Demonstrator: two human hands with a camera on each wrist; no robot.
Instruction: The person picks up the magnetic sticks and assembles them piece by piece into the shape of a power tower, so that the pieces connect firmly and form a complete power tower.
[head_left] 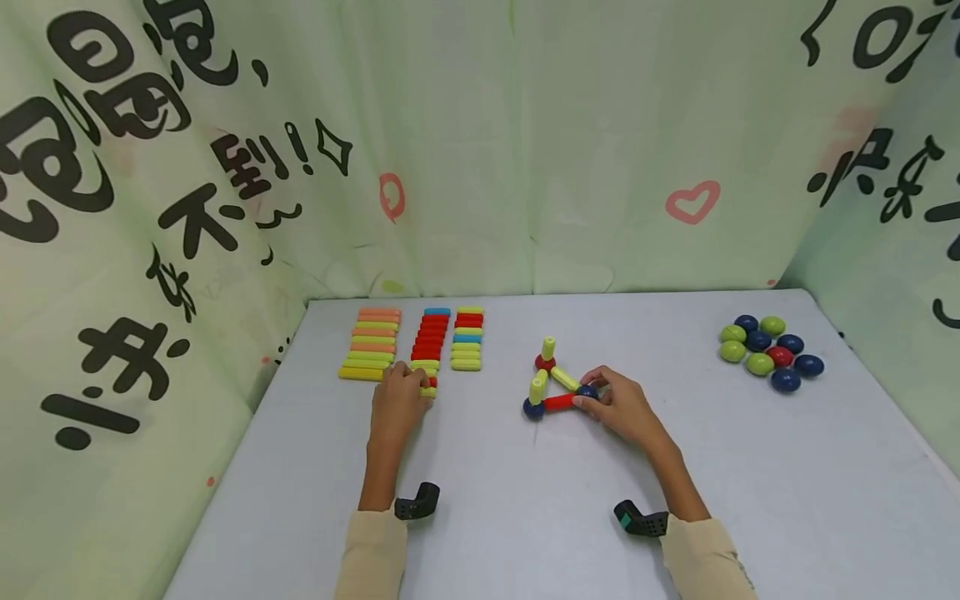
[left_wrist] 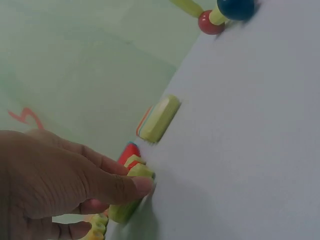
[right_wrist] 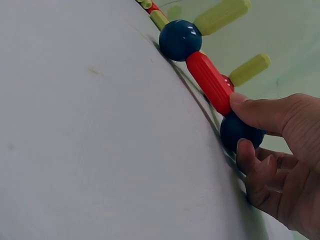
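My left hand (head_left: 397, 407) is at the near end of the middle row of coloured sticks. Its thumb and fingers pinch a yellow-green stick (left_wrist: 123, 212) there. My right hand (head_left: 626, 408) grips a dark blue ball (right_wrist: 241, 132) at the right corner of a small triangular ball-and-stick frame. From that ball a red stick (right_wrist: 207, 80) runs to a second blue ball (right_wrist: 180, 41). A yellow-green stick (head_left: 564, 380) leads back to a red ball (head_left: 545, 363). Short yellow-green sticks stand up from the second blue ball and the red ball.
Left of my left hand lies a row of orange and yellow-green sticks (head_left: 375, 338); a shorter mixed row (head_left: 467, 352) lies to its right. Loose blue, green and red balls (head_left: 758, 340) cluster at the table's far right. A pale printed curtain (head_left: 570, 167) hangs behind the white table (head_left: 750, 467).
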